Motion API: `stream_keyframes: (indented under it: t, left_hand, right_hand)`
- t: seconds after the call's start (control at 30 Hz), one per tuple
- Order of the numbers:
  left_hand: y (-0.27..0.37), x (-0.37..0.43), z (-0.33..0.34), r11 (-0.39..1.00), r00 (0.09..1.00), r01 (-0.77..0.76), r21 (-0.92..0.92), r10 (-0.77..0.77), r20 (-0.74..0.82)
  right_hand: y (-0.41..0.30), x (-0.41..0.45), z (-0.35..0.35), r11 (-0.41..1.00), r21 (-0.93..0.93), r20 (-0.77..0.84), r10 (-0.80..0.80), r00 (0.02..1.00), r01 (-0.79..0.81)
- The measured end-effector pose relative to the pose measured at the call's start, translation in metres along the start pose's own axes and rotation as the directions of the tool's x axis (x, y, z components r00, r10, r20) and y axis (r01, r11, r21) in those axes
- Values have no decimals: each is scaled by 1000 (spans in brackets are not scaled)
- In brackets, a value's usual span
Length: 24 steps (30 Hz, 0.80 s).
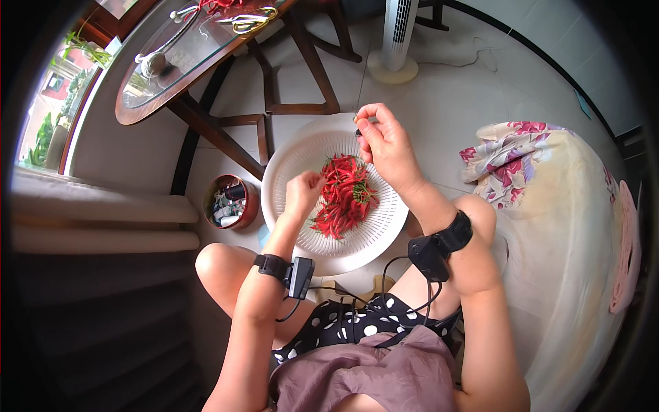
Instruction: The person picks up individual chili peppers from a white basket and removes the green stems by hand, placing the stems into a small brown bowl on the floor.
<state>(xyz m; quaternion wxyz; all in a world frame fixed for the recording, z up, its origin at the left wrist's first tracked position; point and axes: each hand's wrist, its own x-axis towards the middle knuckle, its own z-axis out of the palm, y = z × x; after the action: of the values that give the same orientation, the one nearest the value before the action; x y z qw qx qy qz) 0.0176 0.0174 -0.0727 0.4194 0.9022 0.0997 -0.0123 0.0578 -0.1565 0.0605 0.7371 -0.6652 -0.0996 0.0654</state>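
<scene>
Many small red chilli peppers with green stems lie heaped in a round white slotted plastic basket in front of me. My left hand is at the left edge of the heap, fingers curled together; whether a pepper is between them is hidden. My right hand is raised over the basket's upper right rim, thumb and forefinger pinched together. A small dark object shows at its fingers, too small to identify. Each forearm wears a black strapped device, with cables running across my lap.
A red round tin with small items stands left of the basket. Above it, a glass-topped wooden table holds gold-handled scissors and red material. A white tower fan stands beyond. A flowered cloth covers furniture at right.
</scene>
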Motion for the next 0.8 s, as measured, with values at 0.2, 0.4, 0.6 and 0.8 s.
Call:
stream_keyframes:
  t: [0.2, 0.4, 0.6, 0.8]
  left_hand:
    - [-43, -25, 22, 940, 918, -150, 306, 18, 396]
    - [-44, -34, 39, 916, 941, -103, 387, -36, 335]
    - [-34, -30, 36, 924, 961, -89, 371, -18, 275]
    - [9, -18, -8, 994, 997, -48, -95, 53, 51]
  right_hand:
    - [9, 3, 2, 999, -8, 28, 52, 998, -52]
    - [15, 2, 5, 988, -153, 78, 27, 997, -14]
    - [16, 2, 5, 982, -190, 60, 33, 998, -21]
    - [16, -2, 4, 976, -216, 104, 61, 993, -37]
